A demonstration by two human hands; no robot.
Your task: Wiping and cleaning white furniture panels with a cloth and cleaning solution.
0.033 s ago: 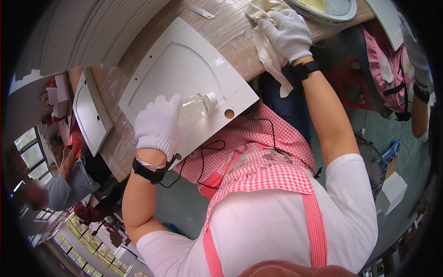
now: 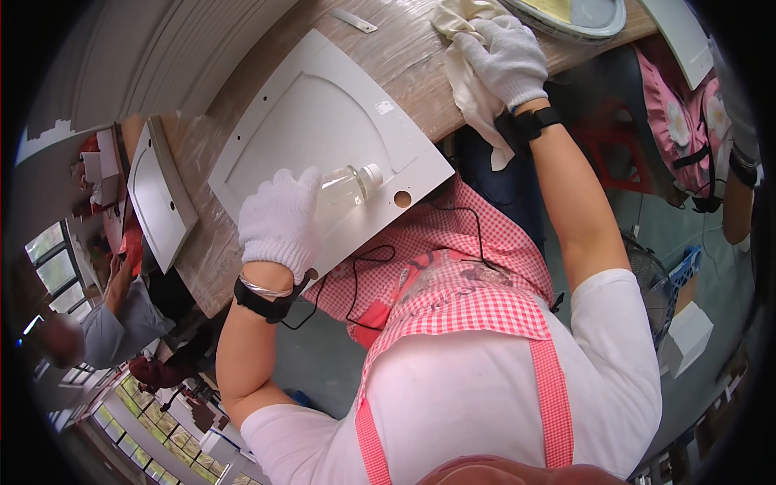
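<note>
My left hand, in a white knit glove, is wrapped round a clear plastic bottle with a white cap. The bottle is tilted over a white panel that has a curved recessed outline and a round hole near its near right corner. At the far right, my right hand, also gloved, is closed on a cream cloth. The cloth lies on the table's edge and part of it hangs down beside my wrist. Inside the glove, the left fingertips are partly hidden.
A round white tub with something yellow on it stands beyond the cloth. A flat metal scraper lies on the plastic-covered wooden table. Another white panel is at the left. Co-workers are at the left and right; a black cable crosses my apron.
</note>
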